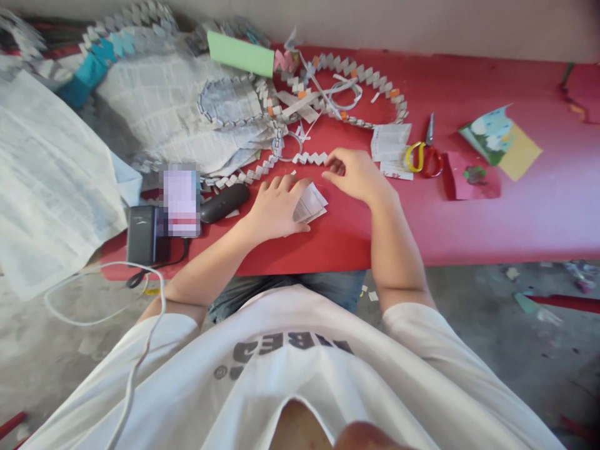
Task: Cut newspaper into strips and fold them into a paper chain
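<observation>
Chain (310,159) (one) lies beside our right hand (360,178), grip indeterminable; our left hand (275,209), grip released, overlies folded paper (309,204); scissors (429,139), one pair.

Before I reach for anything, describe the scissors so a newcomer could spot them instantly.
On the red table, look to the right of the right hand. The scissors lie between printed paper pieces and a red card. Unlike those flat neighbours, they have one yellow and one red handle loop.
</observation>
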### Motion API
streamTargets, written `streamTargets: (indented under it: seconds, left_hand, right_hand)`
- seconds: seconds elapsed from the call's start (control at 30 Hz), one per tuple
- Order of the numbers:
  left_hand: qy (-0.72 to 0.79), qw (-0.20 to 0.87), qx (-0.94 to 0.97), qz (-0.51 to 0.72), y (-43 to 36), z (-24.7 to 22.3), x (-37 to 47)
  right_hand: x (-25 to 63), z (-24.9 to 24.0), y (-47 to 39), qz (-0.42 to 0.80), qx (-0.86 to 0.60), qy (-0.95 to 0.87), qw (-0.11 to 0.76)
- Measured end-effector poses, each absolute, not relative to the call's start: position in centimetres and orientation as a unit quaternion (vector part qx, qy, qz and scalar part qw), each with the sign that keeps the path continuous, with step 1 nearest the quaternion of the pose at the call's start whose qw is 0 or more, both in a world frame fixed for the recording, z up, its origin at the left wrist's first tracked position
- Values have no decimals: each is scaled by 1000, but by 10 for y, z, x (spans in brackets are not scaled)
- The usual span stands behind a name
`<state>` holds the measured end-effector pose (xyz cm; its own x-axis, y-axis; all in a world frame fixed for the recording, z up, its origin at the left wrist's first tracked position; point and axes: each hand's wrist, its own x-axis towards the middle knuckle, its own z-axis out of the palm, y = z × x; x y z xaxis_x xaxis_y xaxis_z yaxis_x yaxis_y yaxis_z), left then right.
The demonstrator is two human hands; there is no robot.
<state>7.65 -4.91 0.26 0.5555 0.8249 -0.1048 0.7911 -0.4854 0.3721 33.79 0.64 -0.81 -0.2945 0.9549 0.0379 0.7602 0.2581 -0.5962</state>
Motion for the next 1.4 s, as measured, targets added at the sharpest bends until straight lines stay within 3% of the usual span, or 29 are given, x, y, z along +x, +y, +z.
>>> streamTargets:
  seconds: [0.6,0.87,1.0,1.17,1.4]
  left_hand:
    - [513,238,822,63,-42,1,73]
    - [450,369,776,242,-29,22,48]
    - [460,467,692,303,-20,12,38]
    - [522,461,603,390,-4,-16,42]
    - [510,497,586,387,7,-34,53]
  right_hand:
    - [326,3,0,273,-532,-765,240]
    - [312,3,-5,405,-402,-773,279]
    - [304,-12,-1,449,-432,-694,361]
    - [299,-27,10,483,-479,-579,450]
    - [291,-41,13,514,-493,-554,430]
